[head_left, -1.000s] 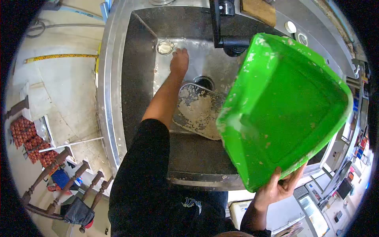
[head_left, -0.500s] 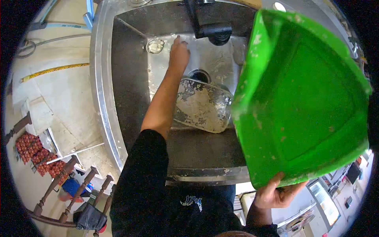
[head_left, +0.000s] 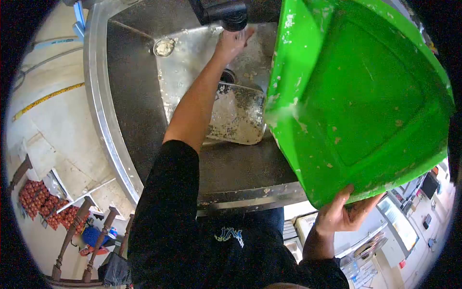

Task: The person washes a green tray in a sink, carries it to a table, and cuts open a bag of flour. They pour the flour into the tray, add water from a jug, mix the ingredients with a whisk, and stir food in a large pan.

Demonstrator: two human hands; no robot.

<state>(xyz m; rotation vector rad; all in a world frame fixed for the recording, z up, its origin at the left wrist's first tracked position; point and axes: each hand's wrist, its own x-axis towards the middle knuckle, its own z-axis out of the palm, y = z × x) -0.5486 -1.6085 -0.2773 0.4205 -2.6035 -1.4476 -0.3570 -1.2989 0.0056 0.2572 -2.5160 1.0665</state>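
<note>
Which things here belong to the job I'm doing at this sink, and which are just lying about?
Part of the job:
green tub, gripped by your right hand
black faucet, near your left hand
metal sink
mesh-patterned tray, probably

Just lying about:
yellow strip, far left
reddish heap, lower left

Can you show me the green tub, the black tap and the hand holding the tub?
Green tub [head_left: 373, 94]: head view, on its broad flat face.
Black tap [head_left: 226, 11]: head view, on its spout.
Right hand [head_left: 338, 217]: head view, on its middle.

Left arm [head_left: 192, 113] outstretched, left fingers [head_left: 236, 38] blurred; right forearm [head_left: 319, 246] lower, right fingers [head_left: 366, 208] curled.
</note>
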